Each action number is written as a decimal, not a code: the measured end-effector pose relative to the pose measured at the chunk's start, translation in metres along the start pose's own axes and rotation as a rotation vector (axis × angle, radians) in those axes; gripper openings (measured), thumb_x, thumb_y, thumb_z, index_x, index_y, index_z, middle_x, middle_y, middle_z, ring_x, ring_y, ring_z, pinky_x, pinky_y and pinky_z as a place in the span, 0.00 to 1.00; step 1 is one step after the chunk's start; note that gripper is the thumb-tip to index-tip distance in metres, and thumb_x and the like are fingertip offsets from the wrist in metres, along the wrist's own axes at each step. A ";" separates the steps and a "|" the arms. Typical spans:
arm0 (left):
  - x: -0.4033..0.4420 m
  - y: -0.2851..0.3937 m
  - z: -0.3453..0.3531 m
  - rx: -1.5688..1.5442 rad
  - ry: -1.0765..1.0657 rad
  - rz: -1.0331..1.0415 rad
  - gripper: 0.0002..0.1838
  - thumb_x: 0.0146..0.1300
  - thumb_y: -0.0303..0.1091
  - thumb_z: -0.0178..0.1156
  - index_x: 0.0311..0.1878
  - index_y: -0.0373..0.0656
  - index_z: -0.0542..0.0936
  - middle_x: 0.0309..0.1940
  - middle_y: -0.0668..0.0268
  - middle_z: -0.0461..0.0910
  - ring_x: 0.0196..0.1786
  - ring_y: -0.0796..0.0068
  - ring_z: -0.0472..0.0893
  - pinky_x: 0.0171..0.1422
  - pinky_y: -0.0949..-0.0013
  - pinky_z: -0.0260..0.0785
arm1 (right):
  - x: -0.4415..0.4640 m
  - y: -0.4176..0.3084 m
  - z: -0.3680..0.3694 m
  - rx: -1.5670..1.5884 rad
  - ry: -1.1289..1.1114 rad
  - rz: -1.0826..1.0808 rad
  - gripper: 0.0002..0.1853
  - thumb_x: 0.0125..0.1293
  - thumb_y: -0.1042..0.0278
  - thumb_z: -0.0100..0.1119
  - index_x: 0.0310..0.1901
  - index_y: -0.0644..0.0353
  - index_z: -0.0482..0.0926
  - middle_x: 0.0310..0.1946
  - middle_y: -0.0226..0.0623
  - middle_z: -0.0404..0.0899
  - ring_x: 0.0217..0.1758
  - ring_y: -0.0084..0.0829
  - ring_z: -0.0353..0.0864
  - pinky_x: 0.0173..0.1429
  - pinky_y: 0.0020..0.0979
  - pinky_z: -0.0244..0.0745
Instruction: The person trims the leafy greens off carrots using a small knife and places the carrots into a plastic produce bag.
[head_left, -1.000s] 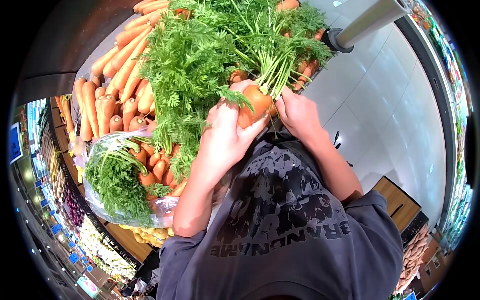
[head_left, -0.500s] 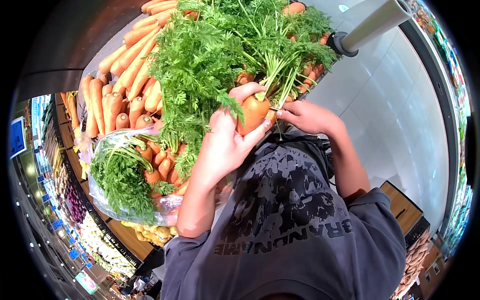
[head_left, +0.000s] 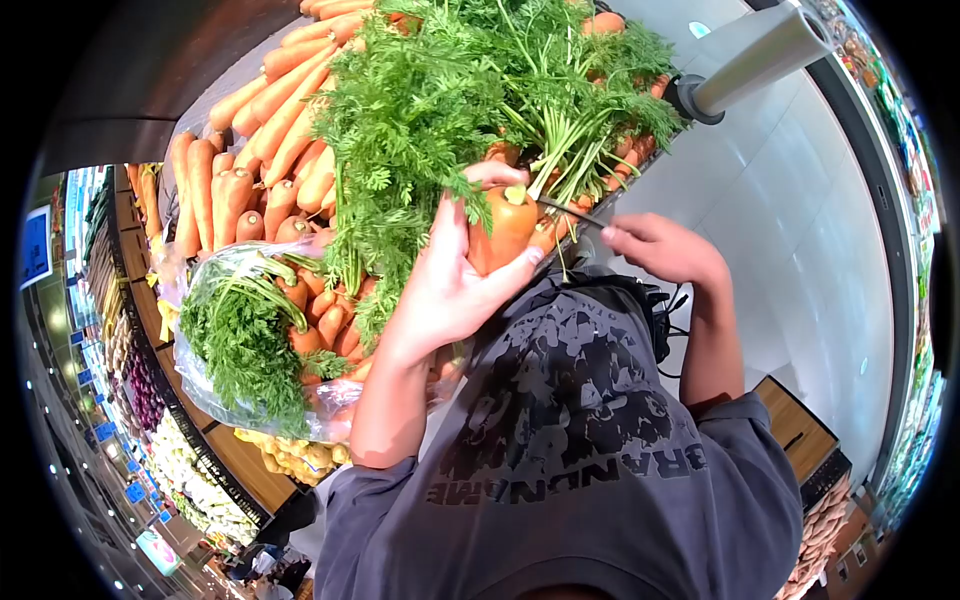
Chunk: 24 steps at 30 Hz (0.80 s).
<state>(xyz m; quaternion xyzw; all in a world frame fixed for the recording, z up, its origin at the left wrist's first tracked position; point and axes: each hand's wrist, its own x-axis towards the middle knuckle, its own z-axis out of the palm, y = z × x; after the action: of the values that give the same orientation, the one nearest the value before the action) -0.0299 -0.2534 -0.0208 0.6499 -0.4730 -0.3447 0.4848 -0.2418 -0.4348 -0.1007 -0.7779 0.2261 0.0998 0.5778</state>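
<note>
My left hand (head_left: 450, 270) is wrapped round a thick orange carrot (head_left: 505, 230) with a short, trimmed green stub at its top. In my right hand (head_left: 660, 246) is a thin dark knife (head_left: 572, 212), whose far end lies close to the carrot's top and the pale green stems behind it. The knife's handle is mostly hidden by my fingers. Leafy carrot tops (head_left: 410, 130) spread beyond and beside my left hand, with more cut-looking stems (head_left: 575, 150) just past the knife.
Loose carrots (head_left: 290, 110) are piled at the far left of the display. Nearer stands a clear plastic bag (head_left: 215, 385) with greens and carrots. A grey metal post (head_left: 760, 62) rises at the far right corner, beside pale floor (head_left: 800, 210). Vegetable shelves (head_left: 190, 460) line the left.
My right hand has drawn back to the right, away from the carrot, so more of the knife shows. My left hand keeps its hold on the carrot.
</note>
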 end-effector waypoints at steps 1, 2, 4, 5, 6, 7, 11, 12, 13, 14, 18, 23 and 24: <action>-0.001 -0.002 0.001 0.017 0.002 0.024 0.36 0.62 0.18 0.67 0.70 0.44 0.62 0.52 0.65 0.74 0.51 0.79 0.76 0.56 0.73 0.73 | -0.002 -0.003 0.000 -0.004 -0.003 -0.006 0.26 0.81 0.47 0.46 0.38 0.65 0.76 0.23 0.33 0.71 0.28 0.26 0.69 0.36 0.32 0.69; -0.004 -0.004 0.003 -0.239 -0.004 -0.068 0.39 0.62 0.18 0.66 0.72 0.44 0.58 0.50 0.64 0.75 0.48 0.78 0.77 0.53 0.72 0.74 | -0.004 -0.006 0.001 0.096 0.120 -0.052 0.25 0.82 0.46 0.46 0.37 0.64 0.74 0.23 0.30 0.69 0.28 0.23 0.67 0.34 0.29 0.66; -0.006 0.001 0.002 -0.486 -0.026 -0.210 0.42 0.63 0.18 0.65 0.74 0.44 0.51 0.47 0.61 0.77 0.41 0.76 0.79 0.45 0.71 0.77 | -0.008 -0.015 0.007 0.250 0.330 -0.137 0.24 0.82 0.46 0.45 0.36 0.60 0.72 0.23 0.24 0.65 0.25 0.18 0.63 0.30 0.23 0.60; -0.006 0.007 -0.001 -0.475 -0.041 -0.260 0.43 0.63 0.18 0.64 0.74 0.44 0.48 0.46 0.60 0.78 0.37 0.75 0.80 0.41 0.70 0.78 | -0.010 -0.022 0.010 0.247 0.331 -0.138 0.24 0.82 0.46 0.45 0.36 0.60 0.72 0.23 0.24 0.65 0.25 0.18 0.63 0.30 0.23 0.60; -0.007 0.003 -0.003 -0.481 -0.053 -0.288 0.44 0.62 0.19 0.67 0.75 0.39 0.50 0.55 0.59 0.75 0.49 0.74 0.79 0.54 0.69 0.74 | -0.013 -0.028 0.011 0.219 0.372 -0.213 0.25 0.83 0.46 0.44 0.36 0.61 0.72 0.23 0.24 0.66 0.25 0.18 0.63 0.30 0.24 0.60; -0.007 0.001 -0.003 -0.483 -0.062 -0.298 0.44 0.62 0.19 0.68 0.75 0.37 0.51 0.59 0.58 0.74 0.55 0.74 0.78 0.61 0.68 0.73 | -0.015 -0.035 0.012 0.189 0.414 -0.289 0.25 0.83 0.46 0.44 0.35 0.61 0.72 0.23 0.24 0.66 0.25 0.18 0.64 0.30 0.24 0.60; -0.007 -0.007 -0.002 -0.558 -0.066 -0.287 0.43 0.61 0.20 0.70 0.75 0.35 0.56 0.61 0.58 0.76 0.63 0.72 0.77 0.69 0.66 0.71 | -0.016 -0.045 0.015 0.016 0.500 -0.469 0.12 0.77 0.61 0.53 0.37 0.60 0.74 0.21 0.43 0.71 0.23 0.43 0.72 0.31 0.39 0.68; -0.008 -0.009 -0.002 -0.500 -0.113 -0.217 0.38 0.62 0.21 0.69 0.72 0.36 0.60 0.60 0.57 0.78 0.60 0.70 0.80 0.66 0.64 0.73 | -0.017 -0.047 0.014 0.002 0.489 -0.468 0.10 0.73 0.62 0.58 0.38 0.60 0.75 0.23 0.43 0.73 0.25 0.47 0.75 0.32 0.40 0.69; -0.008 -0.010 -0.002 -0.441 -0.159 -0.148 0.34 0.62 0.22 0.68 0.70 0.37 0.65 0.58 0.55 0.79 0.57 0.68 0.82 0.64 0.63 0.76 | -0.020 -0.050 0.013 0.002 0.491 -0.469 0.10 0.73 0.62 0.58 0.38 0.60 0.75 0.23 0.43 0.73 0.25 0.47 0.75 0.32 0.40 0.69; -0.009 -0.006 -0.001 -0.533 -0.202 -0.167 0.32 0.64 0.25 0.69 0.69 0.36 0.68 0.63 0.56 0.77 0.67 0.66 0.76 0.76 0.60 0.65 | -0.022 -0.052 0.011 -0.091 0.482 -0.482 0.10 0.71 0.62 0.60 0.37 0.59 0.76 0.23 0.42 0.74 0.26 0.48 0.76 0.32 0.40 0.70; -0.011 -0.004 0.000 -0.499 -0.247 -0.128 0.31 0.67 0.29 0.68 0.70 0.34 0.70 0.66 0.57 0.75 0.69 0.66 0.74 0.76 0.59 0.64 | -0.023 -0.056 0.010 -0.291 0.515 -0.570 0.10 0.66 0.61 0.64 0.37 0.58 0.76 0.25 0.40 0.76 0.27 0.49 0.78 0.31 0.42 0.71; -0.010 -0.009 -0.001 -0.509 -0.280 -0.148 0.32 0.68 0.29 0.66 0.72 0.33 0.67 0.64 0.58 0.77 0.66 0.67 0.77 0.74 0.60 0.67 | -0.023 -0.053 0.011 -0.340 0.543 -0.615 0.11 0.66 0.61 0.63 0.35 0.59 0.75 0.24 0.40 0.73 0.25 0.46 0.76 0.30 0.41 0.69; -0.010 -0.010 -0.002 -0.540 -0.293 -0.208 0.32 0.69 0.28 0.65 0.73 0.33 0.66 0.63 0.59 0.77 0.65 0.68 0.77 0.72 0.61 0.68 | -0.023 -0.053 0.011 -0.340 0.544 -0.656 0.11 0.66 0.62 0.61 0.34 0.61 0.75 0.23 0.40 0.70 0.23 0.45 0.73 0.29 0.40 0.67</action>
<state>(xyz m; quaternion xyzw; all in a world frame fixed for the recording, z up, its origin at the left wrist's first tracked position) -0.0288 -0.2422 -0.0301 0.4862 -0.3602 -0.5952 0.5287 -0.2358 -0.4066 -0.0492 -0.8901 0.0919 -0.2607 0.3625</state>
